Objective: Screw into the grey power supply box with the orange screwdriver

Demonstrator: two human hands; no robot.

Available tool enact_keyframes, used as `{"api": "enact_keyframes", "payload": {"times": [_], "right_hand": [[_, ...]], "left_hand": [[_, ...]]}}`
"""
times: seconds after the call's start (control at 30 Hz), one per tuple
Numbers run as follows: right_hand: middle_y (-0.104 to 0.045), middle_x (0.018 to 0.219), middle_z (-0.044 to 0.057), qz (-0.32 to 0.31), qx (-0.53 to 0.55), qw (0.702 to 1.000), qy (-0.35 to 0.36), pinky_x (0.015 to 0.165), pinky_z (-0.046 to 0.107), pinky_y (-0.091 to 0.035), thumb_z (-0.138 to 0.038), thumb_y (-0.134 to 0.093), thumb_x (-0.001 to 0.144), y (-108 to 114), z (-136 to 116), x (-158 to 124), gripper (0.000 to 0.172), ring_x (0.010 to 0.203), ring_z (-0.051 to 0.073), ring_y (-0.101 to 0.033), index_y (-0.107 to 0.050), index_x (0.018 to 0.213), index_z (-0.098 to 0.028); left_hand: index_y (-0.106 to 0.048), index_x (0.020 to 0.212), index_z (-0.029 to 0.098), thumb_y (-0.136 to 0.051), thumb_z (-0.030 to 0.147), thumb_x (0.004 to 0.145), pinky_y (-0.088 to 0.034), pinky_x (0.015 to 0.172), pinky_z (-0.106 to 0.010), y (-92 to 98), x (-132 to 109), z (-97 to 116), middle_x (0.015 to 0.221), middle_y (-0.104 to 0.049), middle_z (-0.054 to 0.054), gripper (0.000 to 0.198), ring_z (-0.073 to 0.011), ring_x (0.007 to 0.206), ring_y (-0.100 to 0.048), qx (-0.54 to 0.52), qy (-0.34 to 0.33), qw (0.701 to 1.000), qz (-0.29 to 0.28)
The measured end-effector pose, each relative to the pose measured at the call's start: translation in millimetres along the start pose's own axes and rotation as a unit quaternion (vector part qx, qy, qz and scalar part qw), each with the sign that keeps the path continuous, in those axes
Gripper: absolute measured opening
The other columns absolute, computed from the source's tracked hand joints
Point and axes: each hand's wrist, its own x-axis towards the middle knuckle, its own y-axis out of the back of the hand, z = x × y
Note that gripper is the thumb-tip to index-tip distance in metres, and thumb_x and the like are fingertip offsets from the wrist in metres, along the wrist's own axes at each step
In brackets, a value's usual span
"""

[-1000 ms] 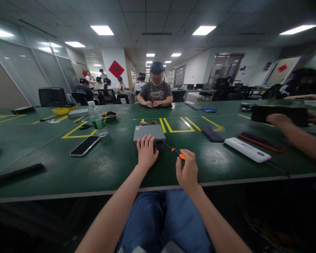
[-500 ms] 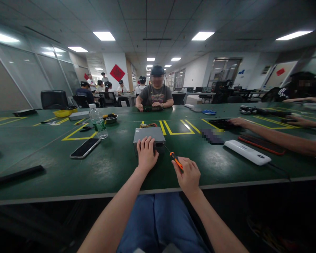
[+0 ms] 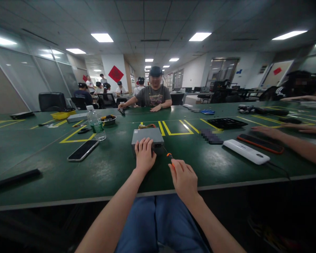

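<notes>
A grey metal box (image 3: pixel 147 133) with a black socket on its near side and coloured wires (image 3: pixel 149 126) behind it rests on the green table (image 3: pixel 116 175). My left hand (image 3: pixel 144 154) lies over its top and near side, fingers wrapped on the box. To the right, my right hand (image 3: pixel 183 175) is closed round the orange and black handle of a screwdriver (image 3: pixel 169 155). The thin shaft points up and left, its tip by the box's right side near the socket. Whether the tip touches the box is too small to tell.
Left of the box are a phone (image 3: pixel 83 150), a water bottle (image 3: pixel 97 124) and a metal bowl (image 3: pixel 109 120). On the right lie a white device (image 3: pixel 246 151), a red-edged phone (image 3: pixel 260 143) and a black tray (image 3: pixel 227 123). A person (image 3: pixel 155 93) sits opposite.
My right hand has shifted slightly left and covers more of the screwdriver handle. The person opposite has stretched an arm out to the side. A neighbour's hand has moved off the black tray.
</notes>
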Motion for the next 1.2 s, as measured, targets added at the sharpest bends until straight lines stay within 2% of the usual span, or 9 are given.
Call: {"api": "enact_keyframes", "payload": {"times": [0.1,0.27,0.5,0.6,0.73,0.83,1.0,1.07,1.2], "right_hand": [[-0.062,0.086,0.006,-0.008,0.004,0.999,-0.045,0.068,0.030,-0.045,-0.026,-0.041,0.090,5,3,3,0.018,0.070,0.016,-0.059,-0.051,0.100,-0.016],[-0.053,0.113,0.015,-0.003,0.045,0.999,-0.026,0.080,0.036,-0.045,-0.021,-0.033,0.091,7,-1,1,0.024,0.101,0.022,-0.053,-0.046,0.110,-0.013],[-0.061,0.076,0.004,-0.041,-0.071,0.994,-0.070,0.059,0.028,-0.043,-0.033,-0.038,0.091,13,4,8,0.023,0.060,0.016,-0.056,-0.055,0.096,-0.018],[-0.060,0.097,0.012,-0.069,-0.074,0.994,-0.048,0.068,0.032,-0.046,-0.029,-0.036,0.091,17,0,7,0.028,0.079,0.020,-0.060,-0.052,0.107,-0.014],[-0.051,0.121,0.017,-0.080,-0.086,0.990,0.074,0.082,0.036,-0.044,-0.008,-0.027,0.088,13,-12,-1,0.037,0.103,0.024,-0.054,-0.048,0.118,-0.012],[-0.059,0.108,0.015,-0.078,-0.096,0.989,0.084,0.072,0.030,-0.048,-0.010,-0.029,0.089,10,-16,-2,0.033,0.084,0.019,-0.061,-0.054,0.111,-0.013],[-0.064,0.071,0.003,-0.108,-0.123,0.985,-0.052,0.043,0.026,-0.041,-0.034,-0.037,0.091,13,-13,5,0.029,0.048,0.016,-0.058,-0.055,0.107,-0.017],[-0.065,0.081,0.006,-0.119,-0.111,0.986,-0.044,0.047,0.026,-0.044,-0.035,-0.036,0.091,14,-13,5,0.031,0.054,0.016,-0.061,-0.053,0.109,-0.016],[-0.054,0.116,0.018,-0.105,-0.082,0.990,0.041,0.073,0.031,-0.049,-0.020,-0.031,0.091,14,-14,5,0.032,0.092,0.022,-0.060,-0.048,0.116,-0.009]], "left_hand": [[-0.045,0.120,0.020,-0.049,0.019,0.075,-0.014,0.109,-0.048,0.2,0,0,0.130,-0.047,-0.007,0.046,-0.0252,0.125,-0.035,0.000,0.001,1.000,0.002],[-0.045,0.120,0.020,-0.049,0.018,0.074,-0.014,0.109,-0.047,1.3,0,0,0.130,-0.047,-0.007,0.046,-0.0250,0.124,-0.035,-0.001,-0.002,1.000,0.006],[-0.045,0.120,0.020,-0.048,0.018,0.075,-0.014,0.109,-0.048,0.2,0,-1,0.130,-0.047,-0.008,0.045,-0.0251,0.125,-0.034,0.000,0.000,1.000,0.007],[-0.045,0.120,0.019,-0.048,0.017,0.075,-0.014,0.110,-0.048,-0.6,-1,-1,0.131,-0.046,-0.007,0.045,-0.0252,0.126,-0.034,-0.001,-0.002,1.000,0.006],[-0.044,0.120,0.020,-0.048,0.017,0.075,-0.014,0.110,-0.048,-1.1,-1,-1,0.131,-0.046,-0.006,0.045,-0.0246,0.125,-0.034,0.000,-0.003,1.000,0.006],[-0.044,0.121,0.020,-0.048,0.017,0.075,-0.014,0.110,-0.047,-1.2,-1,-1,0.131,-0.046,-0.007,0.046,-0.0246,0.126,-0.034,0.002,-0.002,1.000,0.004],[-0.044,0.120,0.020,-0.048,0.016,0.074,-0.014,0.110,-0.047,0.4,-1,-1,0.130,-0.047,-0.007,0.046,-0.0243,0.126,-0.033,-0.001,0.001,1.000,0.005],[-0.044,0.120,0.020,-0.048,0.017,0.074,-0.015,0.109,-0.047,1.4,-1,0,0.130,-0.047,-0.007,0.046,-0.0242,0.125,-0.034,-0.005,-0.001,1.000,0.005],[-0.044,0.121,0.020,-0.047,0.017,0.075,-0.015,0.109,-0.047,2.2,0,-1,0.131,-0.046,-0.006,0.046,-0.0241,0.125,-0.034,-0.010,-0.002,1.000,0.005]]}}
